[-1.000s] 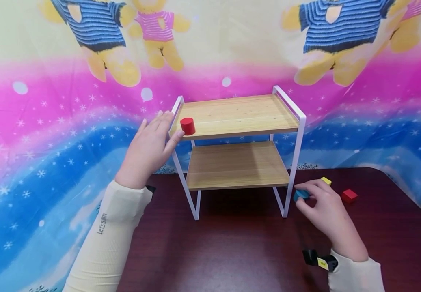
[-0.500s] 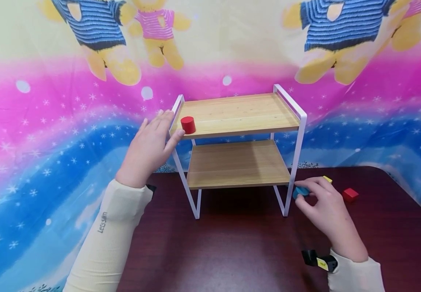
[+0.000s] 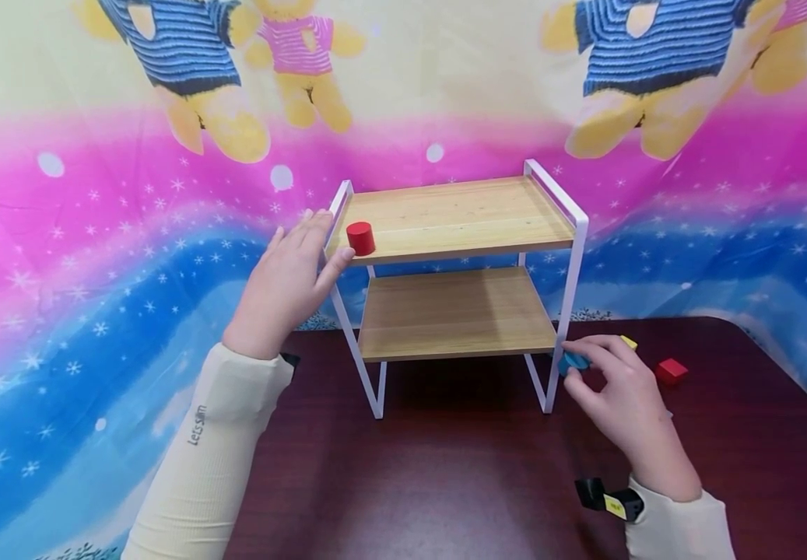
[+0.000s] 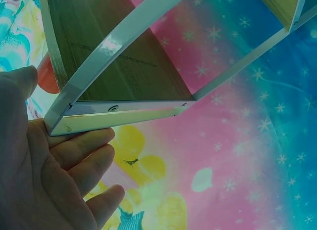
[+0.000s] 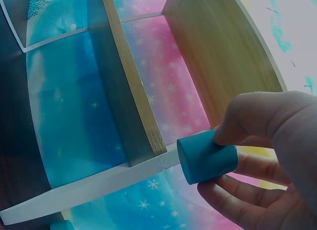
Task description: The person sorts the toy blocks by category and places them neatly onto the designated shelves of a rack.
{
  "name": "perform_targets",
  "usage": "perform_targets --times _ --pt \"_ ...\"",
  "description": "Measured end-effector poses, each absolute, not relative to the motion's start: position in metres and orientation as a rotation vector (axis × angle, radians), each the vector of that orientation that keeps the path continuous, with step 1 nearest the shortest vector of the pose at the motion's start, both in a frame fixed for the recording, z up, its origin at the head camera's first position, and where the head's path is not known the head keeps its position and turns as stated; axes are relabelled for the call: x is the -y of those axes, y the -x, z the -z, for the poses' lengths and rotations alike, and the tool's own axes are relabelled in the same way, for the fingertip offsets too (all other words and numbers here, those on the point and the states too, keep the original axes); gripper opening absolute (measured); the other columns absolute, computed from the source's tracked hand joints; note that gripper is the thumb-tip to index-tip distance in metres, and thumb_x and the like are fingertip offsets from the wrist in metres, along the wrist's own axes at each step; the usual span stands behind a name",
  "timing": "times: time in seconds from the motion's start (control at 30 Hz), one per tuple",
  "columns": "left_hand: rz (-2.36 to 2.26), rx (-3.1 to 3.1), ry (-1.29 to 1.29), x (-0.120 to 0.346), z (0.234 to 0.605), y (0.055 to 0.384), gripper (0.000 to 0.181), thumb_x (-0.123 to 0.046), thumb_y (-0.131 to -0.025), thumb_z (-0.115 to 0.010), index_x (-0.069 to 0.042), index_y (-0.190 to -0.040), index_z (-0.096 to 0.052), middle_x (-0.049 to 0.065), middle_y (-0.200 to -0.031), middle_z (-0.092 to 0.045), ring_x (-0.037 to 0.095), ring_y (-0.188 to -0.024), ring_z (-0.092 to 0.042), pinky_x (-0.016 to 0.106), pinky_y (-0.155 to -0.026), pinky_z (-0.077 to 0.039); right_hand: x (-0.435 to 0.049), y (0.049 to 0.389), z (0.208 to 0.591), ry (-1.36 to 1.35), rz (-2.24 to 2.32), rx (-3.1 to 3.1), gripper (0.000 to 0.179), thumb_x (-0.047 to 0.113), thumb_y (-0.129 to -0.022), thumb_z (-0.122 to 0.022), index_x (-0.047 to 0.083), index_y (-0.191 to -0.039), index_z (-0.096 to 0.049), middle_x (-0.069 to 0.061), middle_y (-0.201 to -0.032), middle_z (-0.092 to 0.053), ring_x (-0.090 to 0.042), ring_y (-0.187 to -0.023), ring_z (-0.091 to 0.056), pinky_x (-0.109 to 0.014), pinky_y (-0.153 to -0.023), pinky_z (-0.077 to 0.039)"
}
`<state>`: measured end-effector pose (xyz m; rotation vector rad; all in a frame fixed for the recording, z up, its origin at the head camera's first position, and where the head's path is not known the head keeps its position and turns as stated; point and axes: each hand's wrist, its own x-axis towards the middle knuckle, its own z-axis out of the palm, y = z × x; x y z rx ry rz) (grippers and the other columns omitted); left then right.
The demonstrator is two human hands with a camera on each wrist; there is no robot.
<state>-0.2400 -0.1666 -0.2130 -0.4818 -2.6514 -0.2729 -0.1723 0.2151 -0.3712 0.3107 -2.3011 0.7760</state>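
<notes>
blue block is pinched by right hand | shelf is touched by outstretched left hand | sleeve is marked "Lets…", rest unclear

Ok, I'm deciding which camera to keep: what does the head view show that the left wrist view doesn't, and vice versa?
Only the head view: the right hand pinching a blue cylinder, plus a red block and a yellow block on the table.

Only the left wrist view: the top shelf's underside and a screw near it.

Both: the left hand touching the rack, the red cylinder and the printed backdrop.
</notes>
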Motion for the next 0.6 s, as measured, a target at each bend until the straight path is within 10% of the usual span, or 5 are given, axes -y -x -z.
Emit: perform_targets --times 0.6 --pt "0.274 2.667 0.481 0.166 0.211 0.238 0.074 -0.047 -0.103 -0.053 -0.007 -0.160 -0.028 0.017 -0.163 -0.032 0.034 -0.153 -0.022 0.056 -0.124 -0.013 -0.200 0.171 0.369 -0.383 -0.743 2.201 0.037 -0.008 -0.076 -0.081 0.001 -0.111 -0.074 -0.016 -0.113 -0.067 -0.030 -0.100 -0.065 0.005 -0.086 -0.028"
